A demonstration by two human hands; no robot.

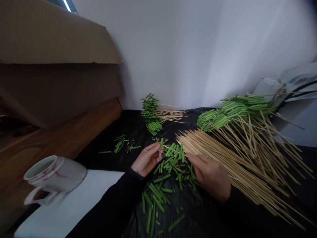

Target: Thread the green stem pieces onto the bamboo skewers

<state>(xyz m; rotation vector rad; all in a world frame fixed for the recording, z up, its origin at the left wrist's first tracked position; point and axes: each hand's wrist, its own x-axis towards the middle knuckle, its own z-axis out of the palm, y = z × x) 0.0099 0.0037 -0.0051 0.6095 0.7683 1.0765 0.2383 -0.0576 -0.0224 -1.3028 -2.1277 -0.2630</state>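
Between the thumb and fingers of my left hand (148, 158) is a short green stem piece (161, 143). My right hand (210, 173) is closed on a thin wooden skewer, which carries several green pieces (175, 151) side by side and points toward my left hand. Loose cut green stems (158, 193) lie below and between both hands on the black plastic sheet (104, 162). To the right of my right hand, a large bundle of bare skewers (223, 158) is spread out, partly under my forearm.
Finished-looking skewers of green pieces lie in a small stack (150, 110) by the wall and a larger pile (235, 110) at the right. A white mug (56, 175) stands at the left on white paper (81, 188), below a big cardboard box (59, 43).
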